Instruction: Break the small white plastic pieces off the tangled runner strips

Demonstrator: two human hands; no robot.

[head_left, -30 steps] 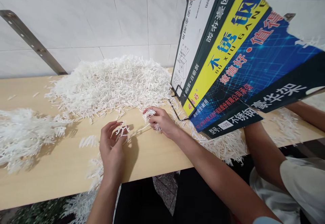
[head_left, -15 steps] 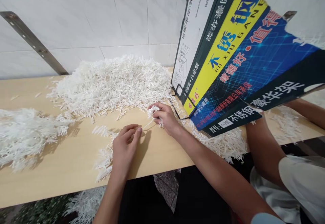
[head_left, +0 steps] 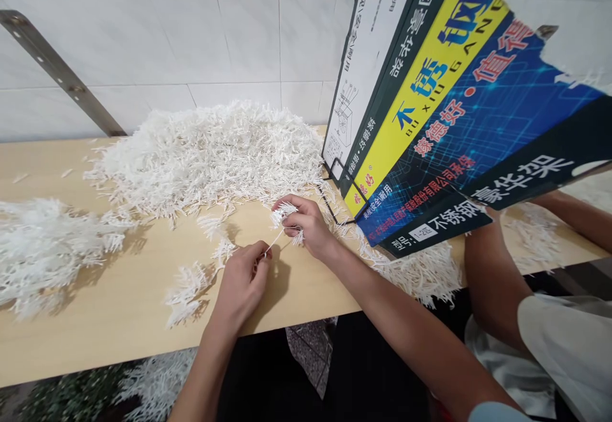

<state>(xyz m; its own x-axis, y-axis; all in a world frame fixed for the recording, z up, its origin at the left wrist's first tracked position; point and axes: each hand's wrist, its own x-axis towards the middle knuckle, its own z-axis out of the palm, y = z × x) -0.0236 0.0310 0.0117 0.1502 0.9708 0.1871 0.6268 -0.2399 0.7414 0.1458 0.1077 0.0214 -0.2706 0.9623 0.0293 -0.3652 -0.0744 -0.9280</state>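
In the head view my left hand (head_left: pixel 243 285) is closed, with a thin white stem (head_left: pixel 275 242) pinched at its fingertips. The stem runs across to my right hand (head_left: pixel 306 227), whose fingers are closed on a small bunch of white plastic sprigs (head_left: pixel 283 213). More sprigs (head_left: pixel 189 288) trail on the board beside my left hand, seemingly joined to the stem; the hand hides the link. Behind both hands rises a large heap of loose white sprigs (head_left: pixel 215 154).
A wooden board (head_left: pixel 119 320) carries another sprig pile (head_left: pixel 52 250) at the left. A printed cardboard box panel (head_left: pixel 430 122) stands tilted at the right, tied with black wire. Beyond it show another person's arms (head_left: pixel 500 282). A metal bracket (head_left: pixel 62 71) is fixed to the tiled wall.
My left hand's fingers have curled further in around the stem. The trailing sprigs beside it have shifted and spread out. My right hand keeps its bunch in nearly the same place.
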